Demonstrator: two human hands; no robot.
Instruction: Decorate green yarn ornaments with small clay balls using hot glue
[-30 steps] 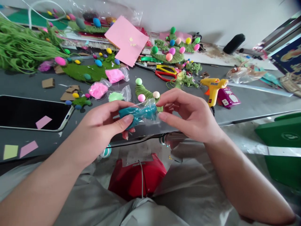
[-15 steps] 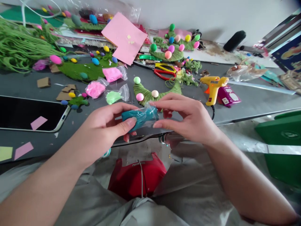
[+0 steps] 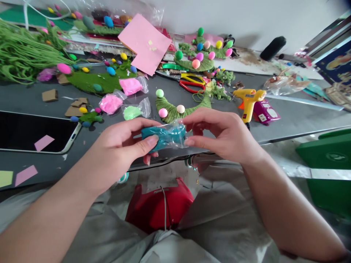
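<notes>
Left fingers (image 3: 150, 142): pinching a clear plastic bag of soft blue material (image 3: 169, 136).
Right fingers (image 3: 195, 141): thumb and index parted at the bag's right end; cannot tell whether they grip it.
Blue bag: over the grey bench (image 3: 296, 116)'s near edge.
Just beyond: green yarn-wrapped crescent (image 3: 172, 114).
Right: yellow glue gun (image 3: 249, 102) beside a purple box (image 3: 268, 111).

No lettering can be read — only a pale, round emblem (image 3: 336, 156) on the green plastic bin (image 3: 315, 149), right edge.
</notes>
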